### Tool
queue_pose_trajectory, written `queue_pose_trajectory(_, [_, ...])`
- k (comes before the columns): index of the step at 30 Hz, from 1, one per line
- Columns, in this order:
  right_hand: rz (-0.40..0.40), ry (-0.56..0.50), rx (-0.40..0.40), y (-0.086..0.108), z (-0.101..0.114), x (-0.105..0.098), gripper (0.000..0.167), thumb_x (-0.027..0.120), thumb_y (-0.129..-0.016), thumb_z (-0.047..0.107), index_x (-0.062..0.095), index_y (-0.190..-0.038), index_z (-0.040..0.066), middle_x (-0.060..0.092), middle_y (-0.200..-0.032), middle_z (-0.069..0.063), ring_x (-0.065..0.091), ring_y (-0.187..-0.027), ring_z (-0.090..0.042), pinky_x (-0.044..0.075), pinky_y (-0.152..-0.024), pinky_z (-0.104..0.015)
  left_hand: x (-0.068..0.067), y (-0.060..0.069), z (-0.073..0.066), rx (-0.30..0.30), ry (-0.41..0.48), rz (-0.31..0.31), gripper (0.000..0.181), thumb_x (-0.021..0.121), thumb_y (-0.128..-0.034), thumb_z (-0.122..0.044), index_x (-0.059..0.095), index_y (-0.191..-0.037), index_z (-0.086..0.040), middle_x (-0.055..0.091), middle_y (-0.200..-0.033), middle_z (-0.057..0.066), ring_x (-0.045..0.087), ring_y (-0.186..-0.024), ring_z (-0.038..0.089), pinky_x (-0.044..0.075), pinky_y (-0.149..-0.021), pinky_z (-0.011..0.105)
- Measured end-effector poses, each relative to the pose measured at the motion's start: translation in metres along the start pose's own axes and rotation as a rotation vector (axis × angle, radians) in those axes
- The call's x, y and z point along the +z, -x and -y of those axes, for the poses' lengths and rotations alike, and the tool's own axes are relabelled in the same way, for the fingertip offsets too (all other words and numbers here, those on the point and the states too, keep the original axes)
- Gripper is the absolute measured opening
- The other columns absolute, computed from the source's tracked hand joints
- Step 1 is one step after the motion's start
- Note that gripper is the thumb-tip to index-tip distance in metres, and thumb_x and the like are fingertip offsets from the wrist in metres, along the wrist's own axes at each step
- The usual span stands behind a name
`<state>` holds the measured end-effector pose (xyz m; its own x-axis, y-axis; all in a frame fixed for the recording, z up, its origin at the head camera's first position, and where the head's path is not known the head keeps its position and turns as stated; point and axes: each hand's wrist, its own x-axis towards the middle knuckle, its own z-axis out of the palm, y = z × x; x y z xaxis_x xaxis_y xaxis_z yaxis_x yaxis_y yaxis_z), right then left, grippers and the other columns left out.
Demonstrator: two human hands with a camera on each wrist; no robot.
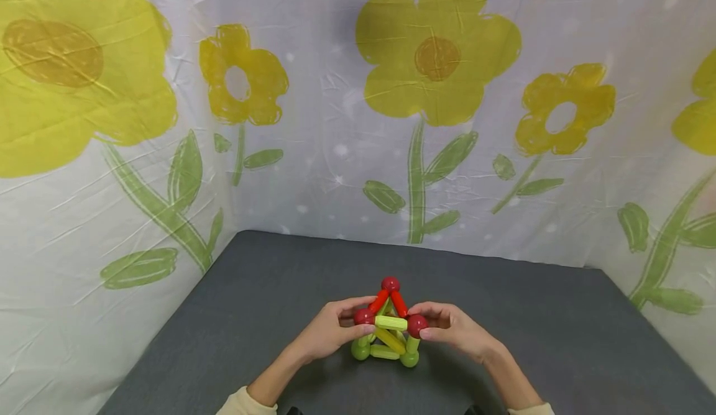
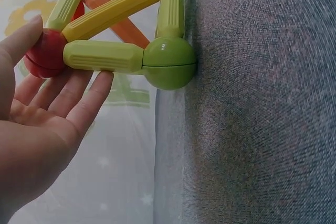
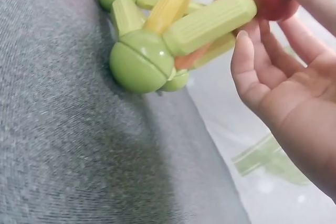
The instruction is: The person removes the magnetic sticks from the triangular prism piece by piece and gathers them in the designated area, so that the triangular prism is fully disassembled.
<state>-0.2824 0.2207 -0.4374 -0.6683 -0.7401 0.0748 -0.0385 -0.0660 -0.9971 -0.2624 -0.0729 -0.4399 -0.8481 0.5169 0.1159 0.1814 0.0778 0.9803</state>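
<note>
Starting at the far left of my head view, a pale cloth (image 1: 319, 154) printed with yellow flowers (image 1: 134, 79) runs along and behind the dark grey worktop (image 1: 268, 303). A cream sleeve (image 1: 248, 404) enters at the bottom edge, and from it the left grip (image 1: 329, 333), a bare hand, reaches in. It grasps the left red ball (image 1: 365, 317) between thumb and fingers; on the left wrist view I see other fingertips just under a green rod (image 2: 102, 56).

The frame (image 1: 390, 340) stands on the worktop between both grips, with its near green balls (image 1: 360, 349) down on the surface. A pale green bar (image 1: 391, 323) joins its two near red balls, a yellow rod (image 2: 113, 13) slants beneath, and two red rods (image 1: 399, 304) meet at a third red ball (image 1: 390, 284).

The right grip (image 1: 461, 334) likewise grasps the right red ball (image 1: 417, 326), thumb on its near side. Its own cream cuff (image 1: 534, 409) shows below, farthest right.
</note>
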Motion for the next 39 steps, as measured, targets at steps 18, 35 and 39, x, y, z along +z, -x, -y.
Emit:
queue_pose_trajectory(18, [0.118, -0.315, -0.060, 0.000, -0.022, -0.003, 0.035, 0.033, -0.105, 0.008, 0.057, -0.131, 0.011, 0.059, -0.127, -0.004, 0.050, -0.117, -0.016, 0.032, -0.101, -0.033, 0.001, 0.001, -0.002, -0.007, 0.003, -0.021, 0.052, 0.068, -0.0906, -0.020, 0.051, -0.138, -0.009, 0.062, -0.118, 0.011, 0.063, -0.099, 0.020, 0.052, -0.080, 0.032])
queue_pose_trajectory(35, [0.137, -0.353, -0.023, 0.002, -0.016, -0.003, 0.032, 0.038, -0.104, 0.005, 0.058, -0.129, 0.006, 0.061, -0.117, -0.006, 0.054, -0.088, -0.010, 0.045, -0.079, -0.022, 0.004, 0.003, -0.005, -0.008, -0.002, -0.014, 0.052, 0.069, -0.0904, -0.020, 0.051, -0.138, -0.009, 0.062, -0.118, 0.011, 0.063, -0.100, 0.020, 0.052, -0.078, 0.029])
queue_pose_trajectory(39, [0.139, -0.322, -0.010, 0.003, -0.015, -0.004, 0.032, 0.040, -0.103, 0.006, 0.057, -0.130, 0.007, 0.061, -0.119, -0.006, 0.055, -0.088, -0.010, 0.046, -0.078, -0.022, 0.004, 0.003, -0.005, -0.007, -0.008, -0.011, 0.051, 0.068, -0.0906, -0.020, 0.051, -0.137, -0.008, 0.063, -0.117, 0.011, 0.064, -0.098, 0.020, 0.052, -0.078, 0.029])
